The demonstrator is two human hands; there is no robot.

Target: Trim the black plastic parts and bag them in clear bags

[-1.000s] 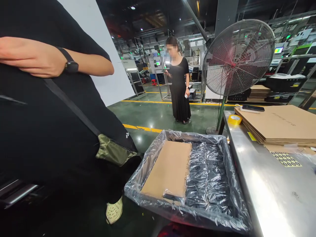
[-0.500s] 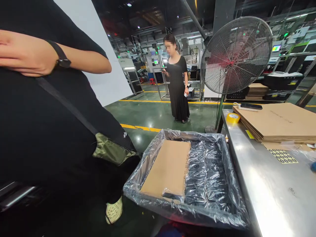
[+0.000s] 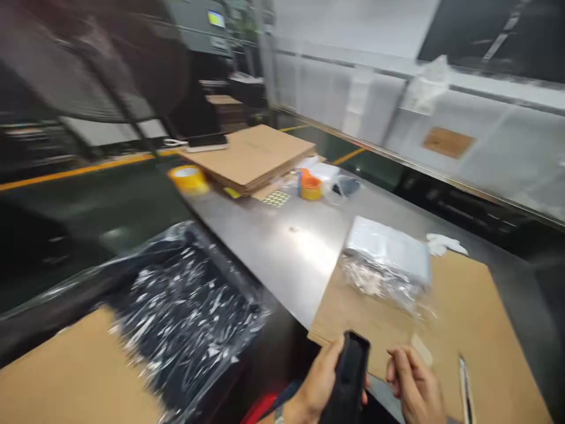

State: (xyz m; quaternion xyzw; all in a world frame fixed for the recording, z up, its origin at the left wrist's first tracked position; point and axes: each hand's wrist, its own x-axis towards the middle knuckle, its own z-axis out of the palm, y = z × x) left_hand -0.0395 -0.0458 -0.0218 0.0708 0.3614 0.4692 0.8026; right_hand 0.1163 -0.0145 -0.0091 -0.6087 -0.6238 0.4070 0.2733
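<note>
My left hand [image 3: 318, 377] is wrapped round a long black part [image 3: 351, 377] with a raised rim and a hollow face; its exact kind does not show. Just right of it, my right hand [image 3: 414, 383] has its fingers curled in, and I cannot make out whether anything is between them. Both hands are low in the view, over the near edge of flat cardboard [image 3: 468, 312] on the metal table. A slim pen-like or knife-like tool [image 3: 465, 388] lies on the cardboard beside my right hand. Beyond my hands, a pack of clear plastic bags [image 3: 388, 250] rests on the cardboard.
At left stands a plastic-lined crate [image 3: 198, 232] with black wrapped parts [image 3: 185, 312] and a cardboard sheet [image 3: 75, 377]. The metal table [image 3: 269, 253] carries yellow tape [image 3: 189, 178], stacked cardboard [image 3: 260, 150], a sticker sheet [image 3: 276, 199] and an orange-yellow tape roll [image 3: 310, 185].
My view has swung right and down, from the crate and two people to the metal table. Both my hands and the black part have come into view; the people have left it.
</note>
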